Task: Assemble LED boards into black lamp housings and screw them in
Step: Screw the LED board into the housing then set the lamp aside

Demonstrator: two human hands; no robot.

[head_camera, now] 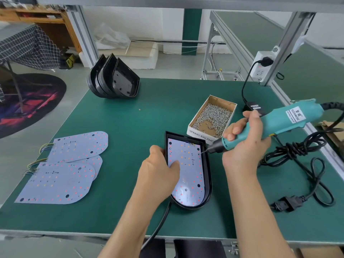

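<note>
1. My left hand (pixel 163 169) presses the LED board (pixel 186 170) flat inside the black lamp housing (pixel 208 175), near the table's (pixel 130 112) front edge.
2. My right hand (pixel 243 140) grips the electric screwdriver (pixel 270 125), bit at the board's right-edge hole; I should keep it square to the hole and the board from shifting.
3. The screw box (pixel 212 118) sits just behind; the tangled cord (pixel 297 151) could drag on the tool. Spare boards (pixel 65 164) lie left, and stacked housings (pixel 113 79) stand at the far edge.

A green mat (pixel 130 118) covers the workbench. At its right edge a white power strip (pixel 261 67) hangs on an aluminium frame post (pixel 284 47), a black plug seated in it. A loose black power cord (pixel 316 183) lies coiled at right. Beyond the bench, a round dark rug (pixel 31 103) covers the floor beside a checked cloth (pixel 28 47).
</note>
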